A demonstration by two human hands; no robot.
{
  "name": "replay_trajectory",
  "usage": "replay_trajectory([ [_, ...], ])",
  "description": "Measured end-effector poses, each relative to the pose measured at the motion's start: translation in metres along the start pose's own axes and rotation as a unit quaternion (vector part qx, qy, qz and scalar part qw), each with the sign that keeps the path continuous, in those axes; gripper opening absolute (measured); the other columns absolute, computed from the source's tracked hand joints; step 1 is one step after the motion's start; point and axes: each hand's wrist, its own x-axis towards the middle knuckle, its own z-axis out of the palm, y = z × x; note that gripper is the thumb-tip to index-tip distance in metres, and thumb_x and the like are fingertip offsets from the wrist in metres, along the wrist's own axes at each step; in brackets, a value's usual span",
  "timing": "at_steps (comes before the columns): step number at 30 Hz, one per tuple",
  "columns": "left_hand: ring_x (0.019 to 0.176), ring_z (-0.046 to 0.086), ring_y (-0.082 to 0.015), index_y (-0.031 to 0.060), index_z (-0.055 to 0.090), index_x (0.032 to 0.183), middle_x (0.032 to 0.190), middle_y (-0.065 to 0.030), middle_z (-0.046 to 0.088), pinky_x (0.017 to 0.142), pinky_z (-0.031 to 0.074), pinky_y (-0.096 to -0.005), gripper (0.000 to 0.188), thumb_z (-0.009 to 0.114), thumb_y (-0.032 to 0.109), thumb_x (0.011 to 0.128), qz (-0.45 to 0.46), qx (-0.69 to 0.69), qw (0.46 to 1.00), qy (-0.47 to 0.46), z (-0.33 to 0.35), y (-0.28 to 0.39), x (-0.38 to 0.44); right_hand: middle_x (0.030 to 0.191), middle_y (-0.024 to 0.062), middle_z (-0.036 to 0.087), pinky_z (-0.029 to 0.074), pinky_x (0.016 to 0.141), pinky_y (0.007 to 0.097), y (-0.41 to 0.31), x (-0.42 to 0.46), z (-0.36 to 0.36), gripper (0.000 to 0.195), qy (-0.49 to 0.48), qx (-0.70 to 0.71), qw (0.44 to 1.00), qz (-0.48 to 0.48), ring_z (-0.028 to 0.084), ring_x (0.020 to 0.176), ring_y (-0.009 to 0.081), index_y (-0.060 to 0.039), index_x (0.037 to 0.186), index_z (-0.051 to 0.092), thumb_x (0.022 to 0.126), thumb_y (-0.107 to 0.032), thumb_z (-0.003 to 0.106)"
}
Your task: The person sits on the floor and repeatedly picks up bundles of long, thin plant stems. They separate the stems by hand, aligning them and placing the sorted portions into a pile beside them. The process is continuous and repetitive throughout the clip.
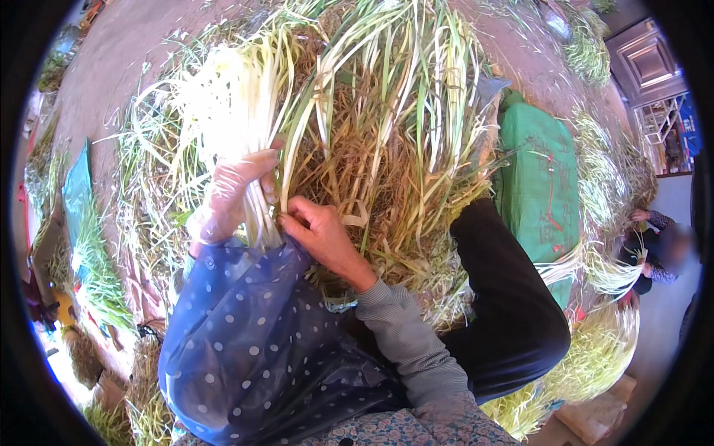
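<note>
My left hand, in a thin clear plastic glove, grips a bunch of pale garlic-chive-like greens. Its white stem ends hang down by my raised knee, and sunlight washes out much of the bunch. Just right of it, my bare right hand pinches the lower end of a single green stalk between thumb and forefinger. Beneath and beyond both hands spreads a heap of dry brown leaves. Long green and white stalks lie across the heap's far side.
A blue dotted plastic apron covers my lap. Right of my leg lies a green woven sack bearing writing. Another person at far right holds pale greens. More greens lie by a teal sheet at left and in a pile at lower right.
</note>
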Motion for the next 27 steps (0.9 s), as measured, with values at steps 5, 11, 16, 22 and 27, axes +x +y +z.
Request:
replay_trajectory([
  [5,0.06,0.05,-0.0103,-0.0012,0.063,0.11,0.064,-0.0006,0.053,0.055,0.04,-0.0228,0.038,0.064,0.025,0.082,-0.003,0.021,0.993,-0.114,0.004,-0.015,0.019,0.066,0.0171,0.058,0.044,0.055,0.0373,0.014,-0.004,-0.013,0.02,-0.013,-0.083,0.996,0.002,0.059,0.058,0.0307,0.0012,0.087,0.056,0.085,-0.019,0.059],
  [11,0.062,0.051,-0.0105,-0.0005,0.066,0.104,0.069,-0.0017,0.056,0.058,0.041,-0.0239,0.034,0.062,0.027,0.084,-0.002,0.042,0.994,-0.096,0.0,-0.017,0.012,0.065,0.0094,0.063,0.049,0.052,0.0324,0.012,0.011,-0.03,0.029,0.025,0.001,0.999,0.037,0.061,0.055,0.0169,-0.0024,0.094,0.062,0.091,-0.031,0.057],
  [16,0.062,0.051,-0.0105,0.0,0.066,0.101,0.069,-0.002,0.057,0.057,0.042,-0.024,0.034,0.064,0.028,0.082,-0.024,0.031,0.997,-0.073,0.012,-0.018,0.014,0.063,0.0042,0.058,0.043,0.039,0.0193,-0.011,0.04,-0.038,0.021,0.121,0.157,0.979,0.047,0.053,0.048,0.0081,0.0001,0.095,0.06,0.091,-0.02,0.06],
  [22,0.059,0.052,-0.0095,0.0042,0.068,0.097,0.066,-0.0015,0.057,0.056,0.042,-0.0212,0.026,0.069,0.023,0.079,-0.042,-0.018,0.999,-0.027,0.001,-0.012,0.005,0.061,0.0013,0.054,0.041,0.042,0.0194,0.0,0.021,-0.024,0.012,0.032,0.234,0.969,0.077,0.05,0.047,0.0051,-0.0011,0.086,0.058,0.09,-0.012,0.058],
  [27,0.045,0.049,-0.011,0.0053,0.067,0.086,0.057,-0.0005,0.055,0.045,0.043,-0.0214,0.024,0.074,0.021,0.069,-0.054,-0.077,0.992,0.088,-0.038,-0.027,0.007,0.063,-0.0001,0.055,0.044,0.046,0.0198,0.022,0.001,-0.034,0.013,-0.075,0.141,0.978,0.134,0.053,0.051,0.006,-0.003,0.086,0.058,0.09,-0.016,0.056],
])
